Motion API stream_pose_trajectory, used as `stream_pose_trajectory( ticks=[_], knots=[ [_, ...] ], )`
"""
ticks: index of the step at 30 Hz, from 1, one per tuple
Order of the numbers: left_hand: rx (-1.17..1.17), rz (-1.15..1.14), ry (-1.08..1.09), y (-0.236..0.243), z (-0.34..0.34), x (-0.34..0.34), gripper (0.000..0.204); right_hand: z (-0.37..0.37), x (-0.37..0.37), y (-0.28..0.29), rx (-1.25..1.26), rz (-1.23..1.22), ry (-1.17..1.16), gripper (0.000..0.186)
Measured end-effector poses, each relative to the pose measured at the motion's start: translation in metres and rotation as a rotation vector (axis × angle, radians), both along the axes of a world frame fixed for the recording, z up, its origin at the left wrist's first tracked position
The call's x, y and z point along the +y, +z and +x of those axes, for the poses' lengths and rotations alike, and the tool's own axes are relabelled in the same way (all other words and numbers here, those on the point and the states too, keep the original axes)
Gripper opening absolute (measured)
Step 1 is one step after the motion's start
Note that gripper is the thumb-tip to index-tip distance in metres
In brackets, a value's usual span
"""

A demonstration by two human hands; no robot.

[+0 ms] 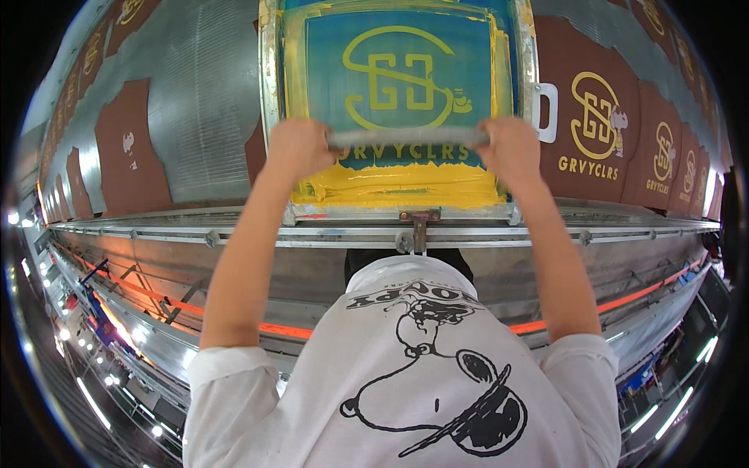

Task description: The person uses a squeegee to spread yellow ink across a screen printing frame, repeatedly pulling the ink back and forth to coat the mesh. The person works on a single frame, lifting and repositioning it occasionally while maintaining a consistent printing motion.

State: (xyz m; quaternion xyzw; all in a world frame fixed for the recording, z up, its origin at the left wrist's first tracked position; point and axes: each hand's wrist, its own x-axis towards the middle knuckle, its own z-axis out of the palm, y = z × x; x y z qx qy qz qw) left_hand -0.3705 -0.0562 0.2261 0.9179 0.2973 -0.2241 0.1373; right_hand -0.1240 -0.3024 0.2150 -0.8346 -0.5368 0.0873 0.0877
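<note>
A screen-printing frame (527,47) lies on the long table in front of me. Its blue-green mesh (321,86) carries a yellowish emblem with lettering below. Across the lower mesh runs a grey squeegee (406,138); its outline is smeared by motion. My left hand (299,147) is closed round its left end and my right hand (509,150) round its right end. Thick yellow ink (398,186) is pooled between the squeegee and the near edge of the frame. Thinner yellow streaks line the mesh borders. Whatever lies under the frame is hidden.
Brown fabric pieces with yellow emblems (587,129) lie in a row to the right. On the left are brown pieces (134,148) with small pale prints. A white handle (548,113) sits beside the frame. Along the near table edge runs a metal rail (328,235) with a bracket (420,222).
</note>
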Motion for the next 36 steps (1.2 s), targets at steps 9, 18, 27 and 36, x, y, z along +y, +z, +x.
stream_pose_trajectory(
  ticks=[9,18,27,36],
  knots=[
    [-0.034,-0.053,-0.062,0.003,-0.045,-0.038,0.047,-0.035,-0.043,0.012,0.085,-0.127,0.011,0.033],
    [-0.118,0.057,-0.055,0.032,0.103,0.119,0.055,0.109,0.11,0.039,-0.115,-0.073,-0.024,0.043],
    [-0.175,0.109,-0.073,0.008,0.16,0.181,0.046,0.168,0.175,0.013,-0.114,-0.09,-0.051,0.058],
    [-0.12,0.128,-0.054,0.0,0.086,0.099,0.049,0.091,0.095,0.001,-0.113,-0.086,-0.052,0.041]
  ],
)
